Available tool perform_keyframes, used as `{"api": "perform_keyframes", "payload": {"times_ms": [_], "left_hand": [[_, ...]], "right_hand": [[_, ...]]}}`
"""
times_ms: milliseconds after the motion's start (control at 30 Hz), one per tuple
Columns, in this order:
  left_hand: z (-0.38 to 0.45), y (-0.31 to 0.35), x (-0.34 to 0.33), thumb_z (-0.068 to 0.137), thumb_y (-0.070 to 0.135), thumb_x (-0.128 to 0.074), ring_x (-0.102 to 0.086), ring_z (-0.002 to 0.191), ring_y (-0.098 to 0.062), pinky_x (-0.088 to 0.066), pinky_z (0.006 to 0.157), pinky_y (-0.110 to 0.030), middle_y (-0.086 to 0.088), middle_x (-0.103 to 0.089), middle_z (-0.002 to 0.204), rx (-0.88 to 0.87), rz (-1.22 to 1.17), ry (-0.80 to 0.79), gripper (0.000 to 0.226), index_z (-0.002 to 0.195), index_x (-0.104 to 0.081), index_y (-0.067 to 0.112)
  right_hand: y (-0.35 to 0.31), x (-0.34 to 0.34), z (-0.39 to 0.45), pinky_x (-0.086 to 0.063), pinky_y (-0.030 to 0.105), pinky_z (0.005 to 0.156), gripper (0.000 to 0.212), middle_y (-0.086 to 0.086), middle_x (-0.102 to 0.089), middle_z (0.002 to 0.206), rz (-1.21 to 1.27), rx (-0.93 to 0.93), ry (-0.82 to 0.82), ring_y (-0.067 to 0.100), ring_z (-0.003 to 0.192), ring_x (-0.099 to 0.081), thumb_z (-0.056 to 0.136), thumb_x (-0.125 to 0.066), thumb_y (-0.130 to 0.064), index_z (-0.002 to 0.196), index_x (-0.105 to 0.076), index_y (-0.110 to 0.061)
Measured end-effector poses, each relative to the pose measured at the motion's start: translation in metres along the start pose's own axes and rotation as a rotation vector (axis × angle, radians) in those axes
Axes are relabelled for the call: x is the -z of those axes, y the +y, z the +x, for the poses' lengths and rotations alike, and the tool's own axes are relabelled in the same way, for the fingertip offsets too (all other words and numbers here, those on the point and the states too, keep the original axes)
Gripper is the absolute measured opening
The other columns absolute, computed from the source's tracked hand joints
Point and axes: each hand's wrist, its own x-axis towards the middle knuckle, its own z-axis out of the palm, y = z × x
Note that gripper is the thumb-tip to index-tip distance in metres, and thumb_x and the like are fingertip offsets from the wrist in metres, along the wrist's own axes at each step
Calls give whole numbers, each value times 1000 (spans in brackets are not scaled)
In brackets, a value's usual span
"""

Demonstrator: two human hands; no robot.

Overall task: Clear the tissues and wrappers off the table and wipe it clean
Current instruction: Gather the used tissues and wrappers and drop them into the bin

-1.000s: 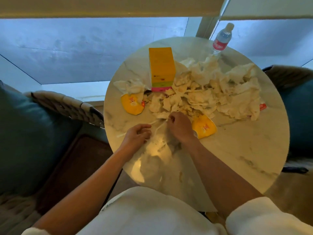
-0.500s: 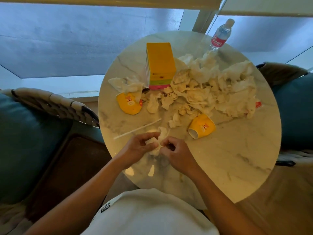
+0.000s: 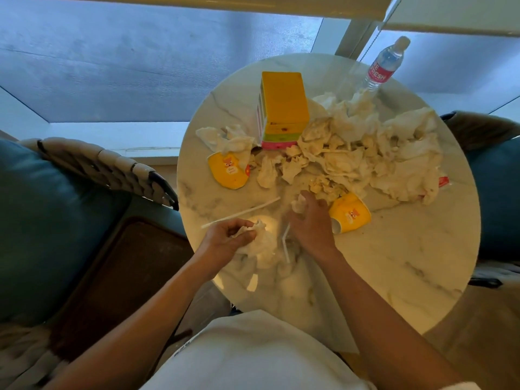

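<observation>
Head view: gathering step. Left hand [image 3: 225, 237] grips a tissue wad [image 3: 260, 243]; right hand [image 3: 311, 220] pinches another scrap [image 3: 298, 205]. Next likely: the big pile [image 3: 380, 156] farther back on the bench [image 3: 394, 263].

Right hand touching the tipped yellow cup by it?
Cannot tell. In the head view the right hand, gripping a tissue wad, overlaps the tipped yellow cup rim; no visible gap or contact.

tabletop [image 3: 394, 263]: pale marble, grey veining | tissues [image 3: 394, 153]: cream-white, crumpled | box [image 3: 282, 108]: yellow, green and pink bands at its near end | two paper cups [image 3: 350, 213] [image 3: 228, 173]: yellow, orange cartoon print | bottle [image 3: 384, 66]: clear, pink-red label, white lettering | straw wrapper [image 3: 242, 213]: white | chair cushions [image 3: 42, 220]: teal
</observation>
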Motion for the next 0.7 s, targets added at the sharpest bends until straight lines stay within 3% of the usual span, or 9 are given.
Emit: {"api": "perform_keyframes", "payload": {"times_ms": [67, 200, 333, 400, 467, 567, 700], "left_hand": [[-1, 0, -1, 85, 10, -71, -60, 65, 2, -47, 62, -10, 8, -66, 74, -5, -16, 9, 9, 87, -70, 19], [-4, 1, -5, 84, 14, -72, -63, 66, -4, -49, 57, -17, 0, -70, 78, 9, -37, -8, 14, 92, -61, 13], [-8, 2, -13, 86, 8, -69, -56, 62, -12, -47, 56, -23, 1, -60, 65, -9, -71, -12, 19, 82, -52, 14], [-10, 0, -18, 86, 11, -70, -51, 67, -19, -44, 63, -32, -7, -54, 68, -16, -65, -9, 18, 80, -53, 17], [-12, -1, -24, 85, 11, -71, -47, 71, -20, -41, 66, -35, -11, -51, 75, -9, -52, 11, 19, 77, -54, 19], [-15, 1, -40, 85, 6, -69, -53, 73, -19, -43, 67, -32, -9, -59, 77, -3, -36, 9, 20, 74, -56, 17], [-22, 2, -69, 85, 6, -69, -62, 80, -15, -48, 73, -25, -2, -68, 81, 4, 53, -37, 7, 80, -69, 11]], "right_hand": [[3, -3, 9, -42, 34, 87, 50, 16, -40, 130, -129, 2, -29, 32, 112, -48, 92, -58, -29, 140, -44, -19], [12, -6, 16, -40, 31, 70, 27, 16, -49, 118, -241, 88, 9, 34, 96, -56, 95, -50, -18, 120, -60, -11], [11, -1, 13, -35, 27, 71, 22, 13, -61, 108, -118, 135, 163, 28, 95, -57, 94, -49, -10, 107, -67, -7], [10, 8, 4, -40, 26, 77, 21, 13, -65, 106, -27, 156, 222, 26, 97, -60, 92, -54, -6, 107, -68, -5], [14, 19, -10, -41, 16, 76, 17, 12, -68, 101, 75, 178, 275, 19, 90, -61, 90, -58, -3, 103, -69, -4], [30, 36, -35, -35, -1, 68, 12, 7, -69, 92, 150, 184, 342, 9, 79, -57, 87, -63, -1, 95, -71, -4], [72, 53, -71, -35, -1, 66, 11, 1, -67, 91, 210, 61, 362, -2, 76, -53, 86, -66, -4, 95, -72, -8]]}}
